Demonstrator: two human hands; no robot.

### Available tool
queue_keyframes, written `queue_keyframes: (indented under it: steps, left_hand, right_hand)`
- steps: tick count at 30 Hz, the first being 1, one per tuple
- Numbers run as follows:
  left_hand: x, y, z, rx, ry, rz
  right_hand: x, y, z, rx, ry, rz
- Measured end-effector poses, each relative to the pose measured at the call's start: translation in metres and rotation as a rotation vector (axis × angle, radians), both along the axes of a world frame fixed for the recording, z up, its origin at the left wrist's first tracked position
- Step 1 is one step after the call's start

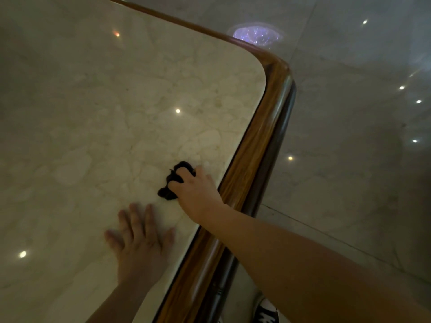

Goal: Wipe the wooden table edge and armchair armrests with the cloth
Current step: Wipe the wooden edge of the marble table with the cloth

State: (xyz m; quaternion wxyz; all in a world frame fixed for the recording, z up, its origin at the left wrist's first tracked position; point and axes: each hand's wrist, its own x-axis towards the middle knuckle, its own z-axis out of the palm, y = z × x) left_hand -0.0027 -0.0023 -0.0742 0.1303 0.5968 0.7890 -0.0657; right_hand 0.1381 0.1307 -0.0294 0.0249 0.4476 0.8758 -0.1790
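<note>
My right hand [198, 192] fingers bunch the dark cloth [172, 180] on marble; the wooden edge [247, 173] beside them needs firm, continuous strokes. Left fingers [135, 220] spread flat.

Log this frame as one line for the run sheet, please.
right hand: gripping dark cloth on marble top, beside wooden edge | left hand: flat on top, empty | armchair: not in view

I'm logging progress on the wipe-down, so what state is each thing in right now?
Right hand: closed on the cloth, over the marble top beside the edge.
Cloth: dark, bunched up, pressed on the marble, not on the wood.
Left hand: flat, fingers spread, resting on the marble, holding nothing.
Wooden table edge: bare, glossy, cloth not on it.
</note>
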Motion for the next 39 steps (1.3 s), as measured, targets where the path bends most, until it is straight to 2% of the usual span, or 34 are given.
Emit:
queue_keyframes:
  steps: [5,8,13,19,26,39]
  left_hand:
    - [0.002,0.006,0.015,-0.043,-0.010,0.028]
    - [0.001,0.010,0.034,-0.069,-0.039,0.063]
    - [0.007,0.014,0.084,-0.088,0.059,-0.059]
    - [0.019,0.013,0.170,0.011,0.019,-0.194]
    - [0.052,0.015,0.273,0.126,-0.125,-0.341]
    - [0.192,0.000,0.438,0.339,-0.315,-0.750]
  right_hand:
    - [0.023,-0.002,0.024,-0.158,0.166,-0.094]
    - [0.035,-0.005,0.045,-0.172,0.208,-0.153]
    - [0.062,-0.019,0.087,-0.175,0.245,-0.269]
    - [0.103,-0.051,0.163,-0.131,0.284,-0.375]
    - [0.157,-0.091,0.273,-0.017,0.377,-0.587]
    - [0.270,-0.206,0.428,0.131,0.287,-0.843]
